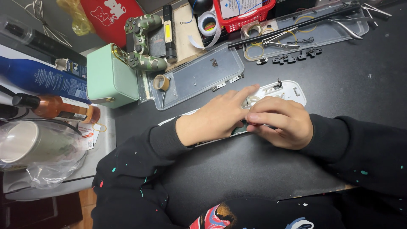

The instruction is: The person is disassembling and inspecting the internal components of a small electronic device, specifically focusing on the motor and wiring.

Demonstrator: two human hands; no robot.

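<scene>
A long white plastic casing (289, 90) lies open on the black mat (237, 165), running from lower left to upper right. My left hand (216, 115) rests flat across its middle, fingers stretched toward the inside. My right hand (283, 122) is curled beside it, thumb and fingertips pinched on a small part at the casing's near edge. What the fingers pinch is hidden. Both arms wear black sleeves with paint flecks.
A clear plastic lid (199, 76) with small parts and a tape roll lies behind the casing. A second clear tray (335, 27) at the back right holds pliers, tweezers and rubber bands. A mint green box (111, 77), camouflage game controller (142, 41), bottles and a bagged cup (29, 146) crowd the left.
</scene>
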